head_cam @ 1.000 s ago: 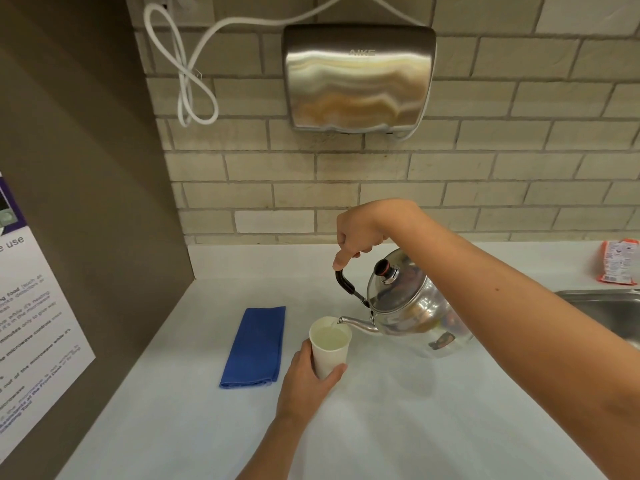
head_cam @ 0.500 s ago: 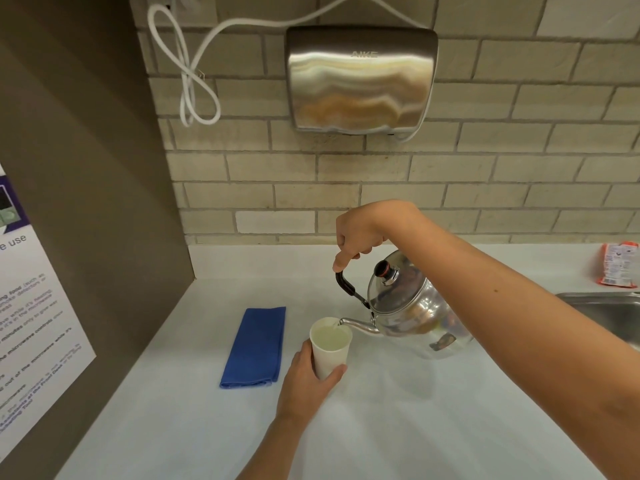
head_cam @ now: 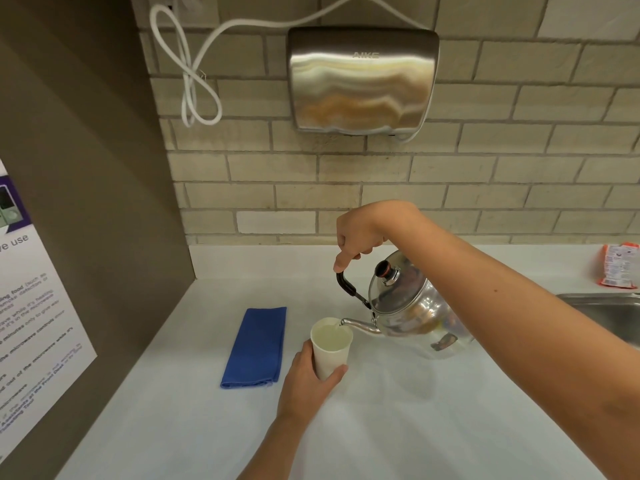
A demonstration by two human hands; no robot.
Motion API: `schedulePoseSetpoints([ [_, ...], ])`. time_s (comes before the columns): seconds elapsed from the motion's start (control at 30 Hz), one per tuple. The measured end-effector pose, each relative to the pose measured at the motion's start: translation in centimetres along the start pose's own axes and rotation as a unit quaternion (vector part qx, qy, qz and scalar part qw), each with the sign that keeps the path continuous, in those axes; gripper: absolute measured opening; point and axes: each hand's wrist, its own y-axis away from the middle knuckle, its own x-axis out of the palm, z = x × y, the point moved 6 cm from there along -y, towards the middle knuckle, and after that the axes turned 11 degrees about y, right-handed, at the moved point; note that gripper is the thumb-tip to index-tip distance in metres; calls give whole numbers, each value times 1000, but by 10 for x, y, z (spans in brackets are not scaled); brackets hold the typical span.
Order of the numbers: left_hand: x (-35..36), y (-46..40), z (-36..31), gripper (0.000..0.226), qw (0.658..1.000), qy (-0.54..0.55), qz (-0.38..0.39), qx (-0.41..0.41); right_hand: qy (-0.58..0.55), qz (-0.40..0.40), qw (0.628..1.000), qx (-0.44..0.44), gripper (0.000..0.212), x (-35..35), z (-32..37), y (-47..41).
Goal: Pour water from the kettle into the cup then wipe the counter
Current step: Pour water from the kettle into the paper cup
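Note:
A shiny steel kettle (head_cam: 412, 306) hangs tilted to the left above the white counter (head_cam: 398, 427), its spout over the rim of a white paper cup (head_cam: 331, 348). My right hand (head_cam: 360, 233) grips the kettle's black handle from above. My left hand (head_cam: 304, 386) wraps around the lower part of the cup, which stands on the counter and holds water close to its rim. A folded blue cloth (head_cam: 256, 348) lies flat on the counter just left of the cup.
A steel sink (head_cam: 609, 313) is set into the counter at the right, with an orange packet (head_cam: 620, 265) behind it. A brown side panel (head_cam: 86, 237) with a poster walls off the left. A steel hand dryer (head_cam: 360, 81) hangs on the brick wall.
Hands, kettle and cup hold nearly the same pose. The water in the cup stands a little higher than one second ago.

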Motion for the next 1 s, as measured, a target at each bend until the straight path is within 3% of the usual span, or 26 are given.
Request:
schedulePoseSetpoints([
  [0.53,-1,1,-2,74,1000,0,-1,5,-38,-23,999,-14,44,14,-19,2],
  [1.0,-2,3,-4,72,1000,-25,-12,-4,-219,-128,967,10,44,37,-83,12],
])
